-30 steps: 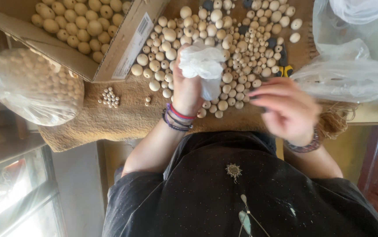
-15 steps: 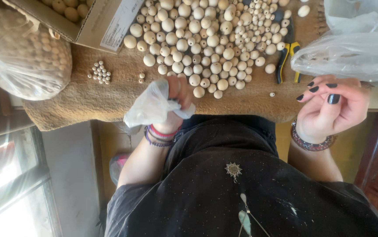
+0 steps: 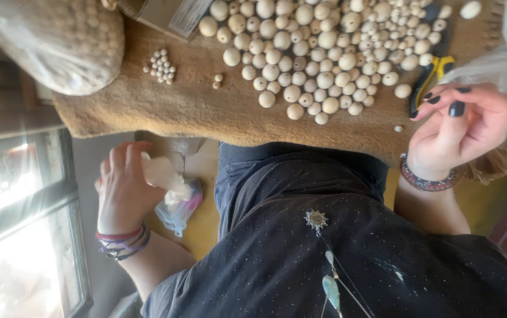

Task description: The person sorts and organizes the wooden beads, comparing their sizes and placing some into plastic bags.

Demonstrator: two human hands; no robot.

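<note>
My left hand [image 3: 125,188] is down below the table's edge, at my left side, closed on a crumpled white plastic bag [image 3: 162,174]. Just under it hangs a second clear bag [image 3: 178,211] with something pink inside. My right hand [image 3: 462,126], with dark nails and a beaded bracelet, hovers at the near edge of the brown mat [image 3: 206,112], fingers loosely curled and apart, with nothing seen in them. A big spread of pale wooden beads [image 3: 318,53] lies on the mat ahead of me.
Yellow-handled pliers [image 3: 433,76] lie beside my right hand. A clear bag full of beads [image 3: 59,41] sits at far left, next to a small bead cluster [image 3: 160,66]. A cardboard box [image 3: 165,15] stands at the back, and another plastic bag [image 3: 506,59] at right.
My left hand has carried the white bag off the beads, back over the table edge and down to my left side. My right hand has drawn back to the mat's near edge.
</note>
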